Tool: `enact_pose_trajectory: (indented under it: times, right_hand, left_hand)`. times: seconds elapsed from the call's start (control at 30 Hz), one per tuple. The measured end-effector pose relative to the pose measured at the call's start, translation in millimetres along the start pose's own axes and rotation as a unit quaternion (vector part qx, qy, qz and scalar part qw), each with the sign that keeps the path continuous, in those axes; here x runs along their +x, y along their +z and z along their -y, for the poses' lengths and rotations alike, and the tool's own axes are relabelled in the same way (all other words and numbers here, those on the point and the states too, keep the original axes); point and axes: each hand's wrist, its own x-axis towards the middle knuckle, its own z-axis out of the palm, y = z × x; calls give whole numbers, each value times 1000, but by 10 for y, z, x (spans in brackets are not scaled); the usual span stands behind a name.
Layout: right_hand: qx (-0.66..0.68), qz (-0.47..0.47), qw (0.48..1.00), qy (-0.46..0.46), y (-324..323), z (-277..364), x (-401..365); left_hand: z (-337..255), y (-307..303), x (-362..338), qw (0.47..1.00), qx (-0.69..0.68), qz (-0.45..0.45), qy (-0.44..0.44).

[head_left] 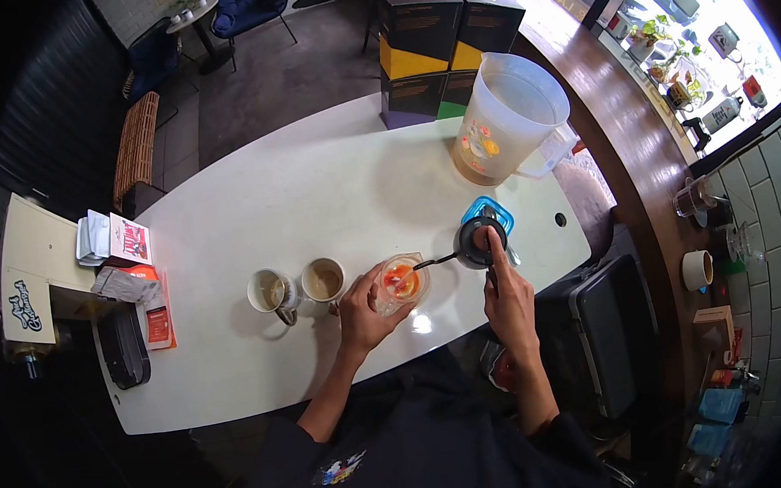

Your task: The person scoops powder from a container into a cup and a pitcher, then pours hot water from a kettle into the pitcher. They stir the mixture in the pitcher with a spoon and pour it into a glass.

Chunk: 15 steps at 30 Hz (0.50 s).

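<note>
My left hand (363, 313) is wrapped round a clear glass (403, 284) with something orange-red inside. Just over the rim of that glass reaches the thin spout of a small black gooseneck kettle (470, 250). My right hand (508, 301) grips the kettle's handle, its index finger laid on the lid. Whether liquid is flowing from the spout is too small to tell. Left of the glass stand two mugs, one pale with light brown residue (324, 279) and another patterned (271, 291). Behind the kettle lies a blue-rimmed container (487, 209), partly hidden.
A large translucent pitcher (512, 111) with some brown liquid stands at the white table's (253, 194) back right. Beyond it are stacked black boxes (423, 41). At the left end are a dark tray (127, 351), an orange packet (159, 316) and a card holder (115, 238).
</note>
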Motion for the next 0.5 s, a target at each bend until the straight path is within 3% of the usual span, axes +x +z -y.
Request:
enact_pose_trajectory:
  times: [0.1,0.17,0.5]
  right_hand:
    - [0,-15,1000,-9,-29,-11,29]
    - [-1,0,1000,10,-66,13,47]
    - [2,-19,1000,-18,-26,-4,37]
  left_hand:
    - [-57,-20,31,1000,26,9,-12]
    - [-30,18,35,999,21,-20,32]
    - [-72,194,141,997,-13,-36,74]
